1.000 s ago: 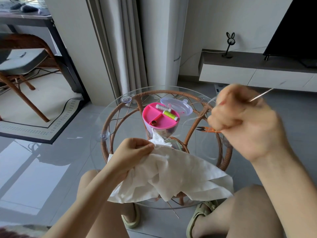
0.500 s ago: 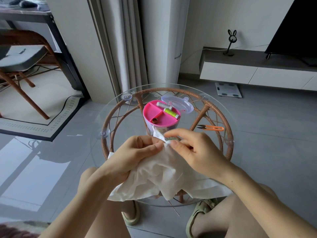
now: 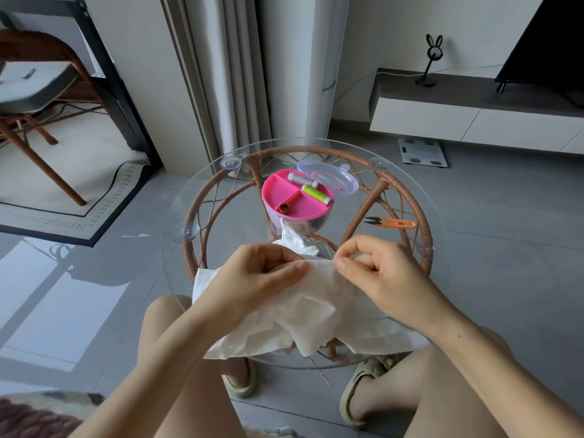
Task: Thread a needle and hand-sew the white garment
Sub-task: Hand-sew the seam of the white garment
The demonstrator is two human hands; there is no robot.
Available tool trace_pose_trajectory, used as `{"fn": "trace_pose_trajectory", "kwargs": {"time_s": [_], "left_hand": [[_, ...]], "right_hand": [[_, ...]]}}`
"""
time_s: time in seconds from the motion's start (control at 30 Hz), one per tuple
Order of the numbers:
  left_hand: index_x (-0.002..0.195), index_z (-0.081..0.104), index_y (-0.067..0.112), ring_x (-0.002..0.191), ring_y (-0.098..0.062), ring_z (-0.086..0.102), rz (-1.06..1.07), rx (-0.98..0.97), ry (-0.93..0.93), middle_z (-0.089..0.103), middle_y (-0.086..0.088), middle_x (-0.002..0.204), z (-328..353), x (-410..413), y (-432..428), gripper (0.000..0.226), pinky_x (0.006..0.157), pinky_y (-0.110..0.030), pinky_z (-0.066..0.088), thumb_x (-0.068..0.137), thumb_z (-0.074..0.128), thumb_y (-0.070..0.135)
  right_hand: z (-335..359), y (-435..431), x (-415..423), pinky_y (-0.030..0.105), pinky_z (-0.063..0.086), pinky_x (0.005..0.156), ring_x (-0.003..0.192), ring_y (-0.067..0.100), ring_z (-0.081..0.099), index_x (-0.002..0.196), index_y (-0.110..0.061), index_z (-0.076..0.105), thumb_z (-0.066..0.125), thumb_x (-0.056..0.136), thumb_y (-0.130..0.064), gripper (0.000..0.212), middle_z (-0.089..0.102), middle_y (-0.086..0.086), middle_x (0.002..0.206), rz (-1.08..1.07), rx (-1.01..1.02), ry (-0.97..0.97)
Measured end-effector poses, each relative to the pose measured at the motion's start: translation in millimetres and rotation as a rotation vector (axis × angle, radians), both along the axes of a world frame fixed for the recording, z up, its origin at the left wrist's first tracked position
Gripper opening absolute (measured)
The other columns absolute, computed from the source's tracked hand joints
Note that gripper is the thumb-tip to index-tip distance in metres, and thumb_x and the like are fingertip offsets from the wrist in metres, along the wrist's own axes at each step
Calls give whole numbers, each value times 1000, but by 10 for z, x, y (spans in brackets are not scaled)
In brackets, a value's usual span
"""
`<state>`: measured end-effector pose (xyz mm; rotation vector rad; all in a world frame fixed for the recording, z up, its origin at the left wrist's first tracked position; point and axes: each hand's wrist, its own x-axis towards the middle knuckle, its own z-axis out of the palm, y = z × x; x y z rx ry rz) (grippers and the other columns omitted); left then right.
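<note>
Single head-worn wide-angle view, forward and down, close above the glass table [image 3: 202, 197]

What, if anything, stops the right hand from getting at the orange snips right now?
Likely nothing, so yes. The orange snips lie on the glass table just beyond the right hand, nothing between. Its grip pinches the white garment, so it would let go first.

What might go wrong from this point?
The right hand pinches the edge of the white garment beside the thumb of the left hand; the needle is not visible, so a prick is possible. The garment's far fold reaches the sewing box, so a hard tug might shift it.
</note>
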<state>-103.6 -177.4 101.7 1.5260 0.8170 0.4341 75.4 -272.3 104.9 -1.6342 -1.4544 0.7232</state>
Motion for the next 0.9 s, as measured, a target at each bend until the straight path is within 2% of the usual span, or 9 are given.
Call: {"fn": "trace_pose_trajectory", "kwargs": {"time_s": [0.03, 0.1, 0.2, 0.3, 0.43, 0.57, 0.7, 0.9], "left_hand": [[77, 71, 13, 66, -15, 63, 8, 8, 15, 72, -6, 73, -12, 6, 1, 20, 62, -30, 50, 76, 68, 32], [77, 72, 15, 66, -15, 63, 21, 11, 28, 72, -4, 73, -27, 14, 5, 20, 63, -30, 50, 74, 66, 34], [77, 72, 11, 64, -14, 62, 37, -18, 15, 71, -5, 72, -39, 12, 17, 12, 60, -26, 49, 84, 70, 20], [81, 71, 6, 62, -12, 61, 43, -35, 5, 70, -5, 70, -30, 16, 9, 12, 55, -20, 49, 87, 64, 12], [80, 71, 8, 62, -11, 63, 51, -59, -10, 71, -5, 71, -24, 19, 9, 11, 55, -18, 49, 87, 64, 12], [81, 72, 9, 64, -13, 64, 58, -77, -19, 72, -7, 74, -33, 18, 11, 11, 56, -20, 50, 87, 64, 13], [78, 72, 10, 65, -14, 64, 61, -82, -28, 72, -7, 74, -26, 20, 7, 11, 57, -20, 50, 86, 64, 12], [75, 72, 13, 62, -12, 62, 68, -89, -31, 71, -5, 71, -18, 33, -2, 13, 55, -19, 49, 86, 64, 11]], "right_hand": [[-11, -13, -12, 12, 29, 49, 45, 4, 33, 92, -13, 58, 61, 91, -16, 4, 36, -6, 46, -2, -12, 34], [-32, -55, -14, 13, 30, 53, 51, 5, 32, 101, -18, 53, 60, 87, -29, 19, 31, -5, 54, -1, -34, 125], [-46, -122, -37, 19, 32, 57, 59, 8, 38, 95, -21, 52, 43, 87, -41, 24, 41, -8, 61, -10, -66, 126], [-112, -146, -92, 15, 33, 54, 57, 3, 45, 89, -17, 54, 34, 97, -33, 27, 51, -17, 62, -35, 15, -89], [-167, -141, -146, 12, 45, 56, 67, 3, 60, 91, -17, 67, 39, 93, -37, 35, 65, -12, 72, -41, 144, -315], [-146, -137, -187, 7, 46, 56, 69, 4, 63, 93, -14, 71, 42, 90, -34, 36, 70, -8, 74, -66, 213, -292], [-139, -116, -201, 18, 53, 57, 67, 8, 64, 92, -14, 72, 42, 89, -33, 35, 70, -6, 75, -86, 225, -316], [-126, -103, -195, 29, 53, 54, 63, 11, 65, 87, -13, 71, 44, 89, -28, 31, 70, -5, 72, -101, 217, -337]]}}
